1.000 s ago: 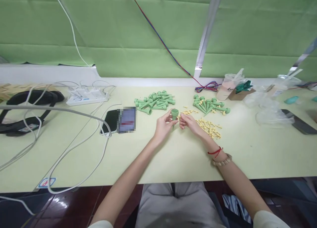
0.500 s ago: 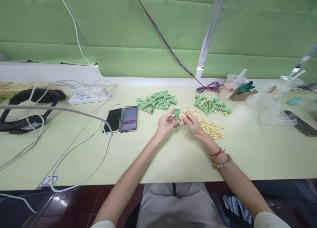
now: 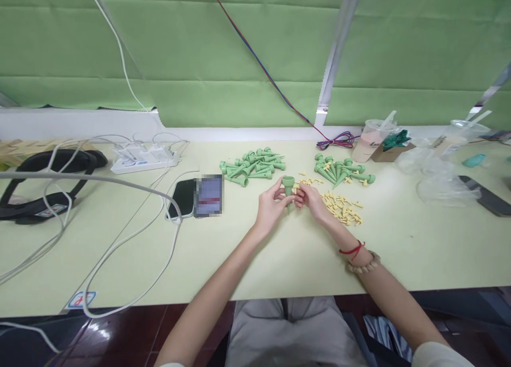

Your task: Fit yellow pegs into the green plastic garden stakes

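Observation:
My left hand (image 3: pixel 272 205) is closed around a green plastic watering spike (image 3: pixel 288 184), held upright with its wide cup on top and its point down. At the side of that spike, my right hand (image 3: pixel 312 199) pinches a small yellow plastic valve (image 3: pixel 296 186), its tip against or very near the green wall; fingers partly hide it. Behind my hands lies a pile of green spikes (image 3: pixel 255 164). To the right, more green spikes (image 3: pixel 341 170) lie, several with yellow pieces in them. Loose yellow valves (image 3: pixel 342 208) are spread beside my right wrist.
Two phones (image 3: pixel 181 199) lie left of my hands, one screen blurred. White cables (image 3: pixel 131 239), a power strip (image 3: pixel 144 157) and a black headband (image 3: pixel 48 181) occupy the left. Drink cups (image 3: pixel 368 141), a small box (image 3: pixel 389 151), plastic bags (image 3: pixel 443 189) and a dark phone (image 3: pixel 485 195) stand or lie right.
My right hand's fingers have come closer to the green spike, with the yellow valve now at its side. The spike has shifted slightly right in view.

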{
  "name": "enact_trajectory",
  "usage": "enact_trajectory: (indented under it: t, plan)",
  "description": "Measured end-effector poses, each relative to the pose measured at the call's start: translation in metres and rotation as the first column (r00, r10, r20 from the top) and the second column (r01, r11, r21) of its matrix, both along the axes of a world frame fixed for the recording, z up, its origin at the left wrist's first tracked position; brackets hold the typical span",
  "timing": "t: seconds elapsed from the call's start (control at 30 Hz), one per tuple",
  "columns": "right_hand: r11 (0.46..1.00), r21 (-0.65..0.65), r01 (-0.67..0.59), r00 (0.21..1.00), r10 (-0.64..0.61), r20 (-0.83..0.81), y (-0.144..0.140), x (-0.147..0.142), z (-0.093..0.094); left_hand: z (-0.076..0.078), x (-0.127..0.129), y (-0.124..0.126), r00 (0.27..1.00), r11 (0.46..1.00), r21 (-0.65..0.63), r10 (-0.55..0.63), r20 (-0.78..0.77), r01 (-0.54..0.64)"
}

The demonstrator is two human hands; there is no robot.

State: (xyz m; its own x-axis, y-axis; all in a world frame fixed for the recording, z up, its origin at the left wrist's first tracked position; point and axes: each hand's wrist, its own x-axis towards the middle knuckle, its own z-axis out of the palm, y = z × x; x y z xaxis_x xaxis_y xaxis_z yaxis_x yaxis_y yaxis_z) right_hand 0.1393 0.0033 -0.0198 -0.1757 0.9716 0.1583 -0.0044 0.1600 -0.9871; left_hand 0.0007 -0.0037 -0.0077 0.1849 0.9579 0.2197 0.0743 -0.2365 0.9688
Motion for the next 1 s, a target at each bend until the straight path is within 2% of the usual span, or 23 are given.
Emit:
enact_trajectory:
  t: [0.07,0.13,0.33,0.43,0.57,0.7,0.83,0.9,0.93,1.0]
  plan:
    - [0.998,0.035,0.051,0.999,-0.051,0.014,-0.001,0.002,-0.002,0.002,-0.001,0.001,0.994,0.989,-0.124,-0.069,0.087,0.079]
    - [0.996,0.056,0.069,0.997,-0.07,0.031,-0.002,0.002,-0.002,0.003,-0.002,0.003,0.99,0.981,-0.166,-0.081,0.115,0.1]
    - [1.0,-0.002,-0.024,1.0,0.024,-0.01,0.0,-0.008,-0.003,-0.001,-0.007,0.009,0.999,0.999,-0.014,0.036,0.016,-0.036]
    - [0.999,-0.03,-0.032,0.999,0.031,-0.035,0.002,-0.01,-0.005,-0.003,-0.008,0.01,0.999,0.998,-0.044,0.033,0.006,-0.032]
    - [0.994,-0.086,-0.069,0.997,0.067,-0.03,0.002,-0.007,-0.006,-0.005,-0.009,0.012,0.996,0.991,-0.129,0.053,0.078,-0.043]
    - [0.99,-0.107,-0.089,0.995,0.084,-0.044,0.003,-0.007,-0.004,-0.01,-0.009,0.015,0.999,1.0,0.01,0.022,-0.026,-0.021]
    - [0.996,-0.07,0.057,0.996,-0.061,-0.069,0.011,-0.002,0.0,-0.013,-0.013,0.02,0.985,0.987,0.154,0.06,-0.16,-0.035]
    - [0.977,-0.06,0.203,0.973,-0.208,-0.101,0.019,0.009,0.002,-0.012,-0.02,0.025,0.938,0.961,0.265,0.165,-0.305,-0.083]
    - [0.954,-0.059,0.295,0.946,-0.3,-0.121,0.023,0.017,0.003,-0.011,-0.025,0.028,0.884,0.93,0.342,0.267,-0.383,-0.133]
    - [0.87,-0.063,0.49,0.854,-0.493,-0.168,0.033,0.037,0.003,-0.01,-0.037,0.035,0.82,0.89,0.407,0.385,-0.425,-0.207]
